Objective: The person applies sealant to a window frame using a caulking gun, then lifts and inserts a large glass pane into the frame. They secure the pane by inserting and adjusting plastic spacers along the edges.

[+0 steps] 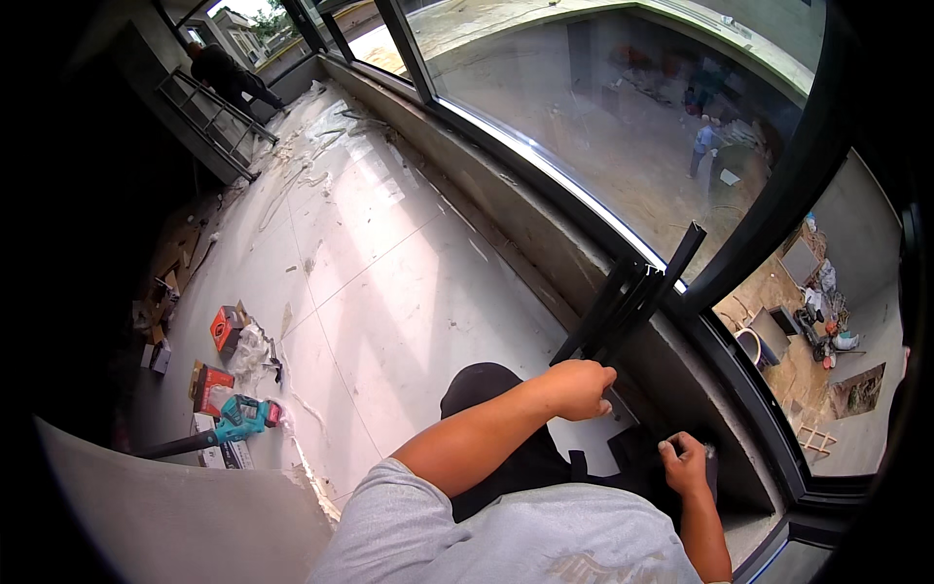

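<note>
My left hand point(581, 389) is closed in a fist in front of my raised dark-trousered knee. Several black bars point(630, 298), long and narrow, lean together against the low wall just beyond it; whether the hand touches them I cannot tell. My right hand point(687, 461) is lower and to the right, near the low wall, with its fingers curled in and the thumb against them. Whatever either hand holds is hidden or too small to make out. Dark shapes lie between the hands, low by my legs.
A large black-framed window point(623, 127) runs along the low wall point(506, 219). On the pale tiled floor point(389, 282) at left are a teal blower point(241, 420), an orange box point(228, 328) and crumpled plastic. Farther back, a metal ladder point(209, 127) leans near a person point(226, 73) in dark clothes.
</note>
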The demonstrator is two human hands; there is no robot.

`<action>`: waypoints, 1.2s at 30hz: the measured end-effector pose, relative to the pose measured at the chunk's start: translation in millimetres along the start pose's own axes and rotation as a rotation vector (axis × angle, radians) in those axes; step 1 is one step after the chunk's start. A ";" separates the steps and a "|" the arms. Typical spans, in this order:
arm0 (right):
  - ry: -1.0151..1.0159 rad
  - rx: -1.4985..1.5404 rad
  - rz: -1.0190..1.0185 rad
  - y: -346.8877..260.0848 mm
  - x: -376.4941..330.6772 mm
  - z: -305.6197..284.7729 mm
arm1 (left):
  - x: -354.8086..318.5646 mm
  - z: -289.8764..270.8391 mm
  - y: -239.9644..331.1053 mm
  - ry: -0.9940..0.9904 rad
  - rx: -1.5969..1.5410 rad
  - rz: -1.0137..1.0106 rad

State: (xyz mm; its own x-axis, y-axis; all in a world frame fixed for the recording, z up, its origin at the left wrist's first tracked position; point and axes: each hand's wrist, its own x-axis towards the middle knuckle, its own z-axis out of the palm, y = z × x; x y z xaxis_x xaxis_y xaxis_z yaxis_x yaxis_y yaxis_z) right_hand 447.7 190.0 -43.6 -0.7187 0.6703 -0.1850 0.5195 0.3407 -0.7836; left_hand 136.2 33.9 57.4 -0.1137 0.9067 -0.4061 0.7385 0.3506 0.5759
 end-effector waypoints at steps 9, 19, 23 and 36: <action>-0.042 0.019 -0.002 -39.7 42.0 5.4 | 6.8 -7.6 -7.2 -0.039 -0.028 0.118; -0.057 -0.032 -0.093 -75.7 97.0 24.5 | 62.7 -38.1 -50.9 -0.126 0.001 0.169; -0.125 0.050 0.008 -106.3 106.0 43.6 | 87.2 -30.3 -74.3 -0.304 0.071 0.168; -0.660 -0.192 0.268 -360.6 34.8 -35.3 | -19.5 20.5 -89.7 -0.110 -0.201 -0.078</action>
State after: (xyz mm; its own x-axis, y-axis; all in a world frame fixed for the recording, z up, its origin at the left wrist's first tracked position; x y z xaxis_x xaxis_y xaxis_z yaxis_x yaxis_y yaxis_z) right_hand 251.7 113.7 253.4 -0.6526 0.2314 -0.7215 0.7448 0.3708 -0.5547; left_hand 85.8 -20.1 -0.9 -0.0842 0.8478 -0.5236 0.5817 0.4685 0.6650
